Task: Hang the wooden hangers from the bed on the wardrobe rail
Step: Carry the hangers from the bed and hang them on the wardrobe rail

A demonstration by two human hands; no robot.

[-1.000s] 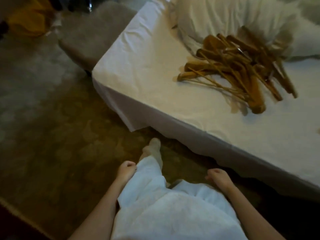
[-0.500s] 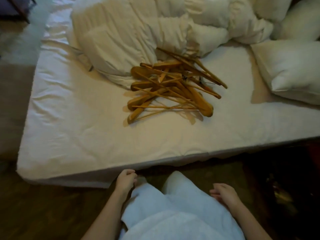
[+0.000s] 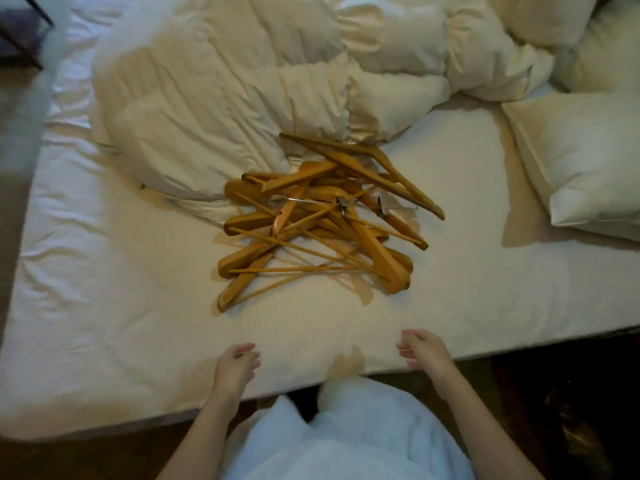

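Observation:
A tangled pile of several wooden hangers (image 3: 322, 220) with metal hooks lies in the middle of the white bed (image 3: 104, 306). My left hand (image 3: 235, 367) hovers over the bed's near edge, fingers loosely curled, holding nothing. My right hand (image 3: 424, 349) is at the same edge, a little to the right, fingers loosely curled and empty. Both hands are well short of the pile. No wardrobe or rail is in view.
A crumpled white duvet (image 3: 259, 81) is bunched just behind the hangers. A pillow (image 3: 585, 161) lies at the right, more pillows behind it. A dark frame (image 3: 20, 36) stands at the top left. Dark floor runs along the bed's near edge.
I have turned and stepped up to the bed, so the hanger pile is now straight ahead and closer. Both hands have risen from my sides to over the bed's edge.

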